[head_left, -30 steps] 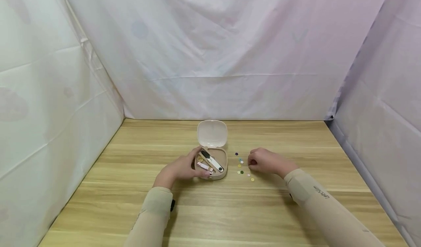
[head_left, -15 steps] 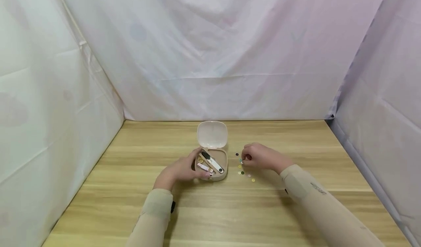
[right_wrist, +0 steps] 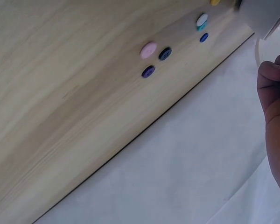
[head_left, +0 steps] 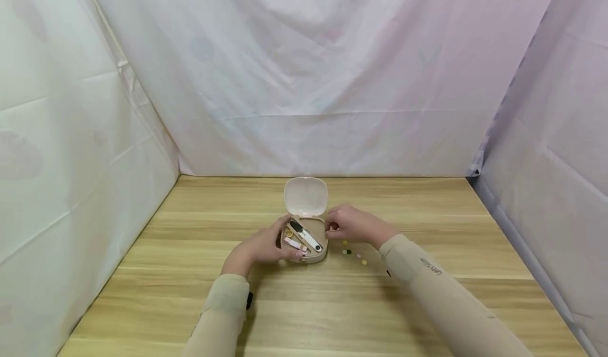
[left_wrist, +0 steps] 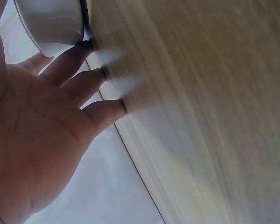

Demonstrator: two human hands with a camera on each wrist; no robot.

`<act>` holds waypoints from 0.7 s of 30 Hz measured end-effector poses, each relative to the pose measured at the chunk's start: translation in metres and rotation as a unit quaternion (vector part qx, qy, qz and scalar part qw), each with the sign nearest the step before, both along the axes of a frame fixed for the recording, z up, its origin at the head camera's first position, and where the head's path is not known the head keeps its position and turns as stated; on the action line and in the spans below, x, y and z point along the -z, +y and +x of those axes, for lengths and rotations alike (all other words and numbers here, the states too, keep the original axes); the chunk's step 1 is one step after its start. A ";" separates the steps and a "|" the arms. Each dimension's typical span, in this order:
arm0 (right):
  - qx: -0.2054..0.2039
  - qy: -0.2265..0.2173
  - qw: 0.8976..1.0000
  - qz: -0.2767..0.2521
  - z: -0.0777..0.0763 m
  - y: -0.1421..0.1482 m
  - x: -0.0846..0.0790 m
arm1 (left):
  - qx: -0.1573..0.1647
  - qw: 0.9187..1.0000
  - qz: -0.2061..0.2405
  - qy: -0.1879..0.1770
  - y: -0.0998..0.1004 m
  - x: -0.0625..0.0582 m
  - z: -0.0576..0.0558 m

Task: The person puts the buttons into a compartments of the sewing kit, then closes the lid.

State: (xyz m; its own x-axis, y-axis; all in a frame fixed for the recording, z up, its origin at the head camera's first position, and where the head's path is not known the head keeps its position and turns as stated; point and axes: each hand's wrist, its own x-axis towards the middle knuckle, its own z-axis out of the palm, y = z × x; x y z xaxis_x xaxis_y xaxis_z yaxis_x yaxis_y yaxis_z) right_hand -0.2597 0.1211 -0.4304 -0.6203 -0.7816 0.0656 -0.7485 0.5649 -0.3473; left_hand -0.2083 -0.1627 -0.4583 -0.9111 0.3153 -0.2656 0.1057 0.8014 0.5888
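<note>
Your left hand (head_left: 263, 245) holds the open box (head_left: 314, 259) between spread thumb and fingers, at its left side. Its right compartment (head_left: 316, 226) lies directly left of your right hand (head_left: 353, 224), the nearer one, with fingers curled; whether they pinch something, I cannot tell.

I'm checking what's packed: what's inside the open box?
Inside the box: a yellow ring, a pink-and-white item, a black-and-white tool. The left hand partly covers its left rim, the right hand its right; anything beneath them is hidden.
</note>
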 end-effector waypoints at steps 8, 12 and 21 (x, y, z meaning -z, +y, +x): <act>-0.015 -0.013 1.000 -0.004 0.002 -0.009 0.004 | -0.004 1.000 -0.006 -0.005 0.001 -0.002 0.000; -0.015 -0.017 1.000 -0.003 0.002 -0.010 0.006 | -0.003 1.000 -0.007 -0.005 0.001 -0.002 0.000; -0.010 0.010 1.000 0.000 0.002 0.004 -0.004 | -0.003 1.000 -0.006 -0.011 0.000 -0.002 0.000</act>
